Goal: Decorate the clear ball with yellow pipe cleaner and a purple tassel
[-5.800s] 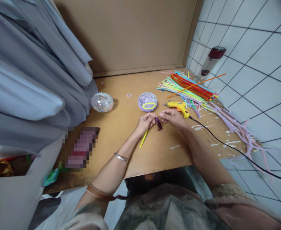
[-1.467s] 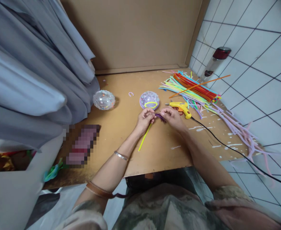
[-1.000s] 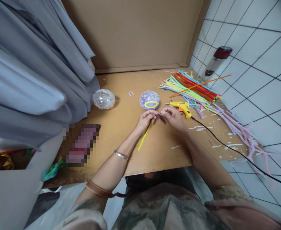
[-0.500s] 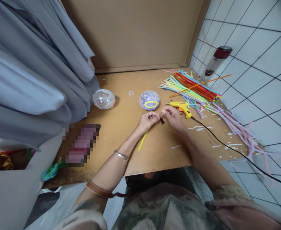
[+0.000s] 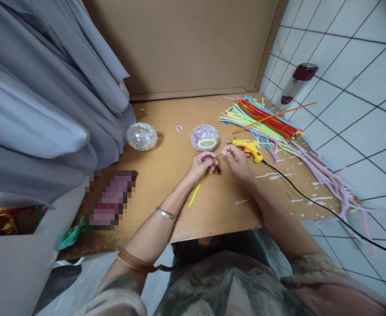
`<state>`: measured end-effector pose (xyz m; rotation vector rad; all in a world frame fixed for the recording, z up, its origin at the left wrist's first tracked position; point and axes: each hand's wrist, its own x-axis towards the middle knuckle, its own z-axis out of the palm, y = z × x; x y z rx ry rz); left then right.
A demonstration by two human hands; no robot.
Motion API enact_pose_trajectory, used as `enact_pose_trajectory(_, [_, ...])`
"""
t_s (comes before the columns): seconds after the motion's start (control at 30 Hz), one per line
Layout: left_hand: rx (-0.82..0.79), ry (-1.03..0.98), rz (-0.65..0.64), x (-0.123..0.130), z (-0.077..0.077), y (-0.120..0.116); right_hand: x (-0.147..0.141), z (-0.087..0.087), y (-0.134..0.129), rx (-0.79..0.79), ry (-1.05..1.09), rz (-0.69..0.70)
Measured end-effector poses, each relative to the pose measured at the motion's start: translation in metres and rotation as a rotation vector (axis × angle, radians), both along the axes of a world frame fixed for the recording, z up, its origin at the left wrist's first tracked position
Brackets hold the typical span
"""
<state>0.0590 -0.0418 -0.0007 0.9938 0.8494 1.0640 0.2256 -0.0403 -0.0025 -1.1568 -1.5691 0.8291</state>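
Observation:
My left hand (image 5: 202, 166) is closed on a small dark reddish-brown tassel-like bundle (image 5: 218, 169), whose frayed end hangs out below the fingers. My right hand (image 5: 235, 161) pinches a thin dark strand (image 5: 219, 155) that stretches across from the left fingers. A yellow pipe cleaner (image 5: 196, 191) lies partly under my left hand. Just beyond the hands sits a round bowl-like piece (image 5: 196, 131) covered in lilac and clear bits, with a yellow ring (image 5: 207, 143) in it. Close to my right hand lies a yellow glue gun (image 5: 254, 151).
A clear speckled ball (image 5: 142, 136) and a small pink curved piece (image 5: 179, 128) lie on the wooden table (image 5: 166, 175). Colourful pipe cleaners (image 5: 272, 120) are heaped at the right, near a red-capped bottle (image 5: 298, 83). The glue gun's black cord (image 5: 311, 201) runs off right. A grey curtain (image 5: 48, 87) hangs left.
My left hand's fingers have curled further round the dark bundle, which has shifted slightly left and down. The strand between the hands is longer. My right hand is almost in the same place.

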Motion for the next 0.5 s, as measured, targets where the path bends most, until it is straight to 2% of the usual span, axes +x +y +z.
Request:
enact_pose_trajectory(0.1, [-0.027,-0.017,-0.011,-0.0005,0.0028,0.001,0.0003,0.0015,-0.0019,0.03,-0.066,-0.038])
enact_pose_trajectory(0.27, [-0.031,0.061,-0.028,-0.0016,0.0005,0.0004,0.0011,0.0043,-0.0034,0.076,-0.104,-0.049])
enact_pose_trajectory(0.37, [0.006,0.061,-0.023,-0.0015,-0.0016,0.0009,0.0026,0.0037,-0.0022,0.08,-0.061,-0.063])
enact_pose_trajectory(0.5, [0.011,0.025,0.026,-0.0018,-0.0001,0.0036,0.0065,0.0002,0.0034,0.057,0.09,-0.197])
